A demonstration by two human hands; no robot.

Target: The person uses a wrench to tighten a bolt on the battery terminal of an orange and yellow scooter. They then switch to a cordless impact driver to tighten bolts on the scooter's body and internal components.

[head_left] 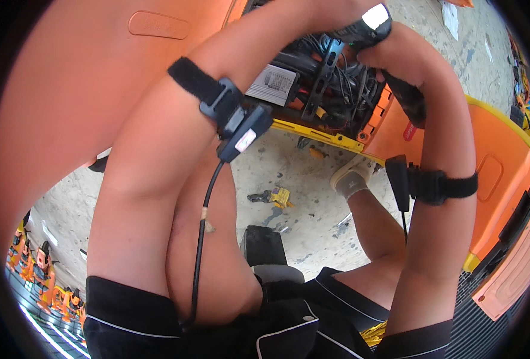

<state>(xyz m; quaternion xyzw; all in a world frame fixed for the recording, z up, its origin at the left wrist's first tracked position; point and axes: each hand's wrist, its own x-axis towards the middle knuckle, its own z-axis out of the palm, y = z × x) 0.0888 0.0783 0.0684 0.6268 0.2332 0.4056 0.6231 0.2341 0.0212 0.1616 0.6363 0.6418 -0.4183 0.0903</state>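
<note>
Both my arms reach over an open orange vehicle compartment full of black cables (pixel 352 90). My left hand (pixel 353 7) is at the top edge of the view, its fingers out of sight. A black device with a white label (pixel 374 18) sits at that wrist. Close beside it, my right hand (pixel 393 51) bends inward over the cables with curled fingers. What it grips, if anything, is hidden. Below the hands are a slotted black metal bar (pixel 320 87), a blue bracket (pixel 333 51) and a silver finned box (pixel 274 82) with a label.
A yellow frame edge (pixel 319 134) borders the compartment. Large orange panels (pixel 504 173) stand on either side. A yellow-and-black part (pixel 277 196) lies on the concrete floor (pixel 301 173) between my legs. Cabled black straps (pixel 202 84) circle my forearms. Several orange machines (pixel 43 269) stand far left.
</note>
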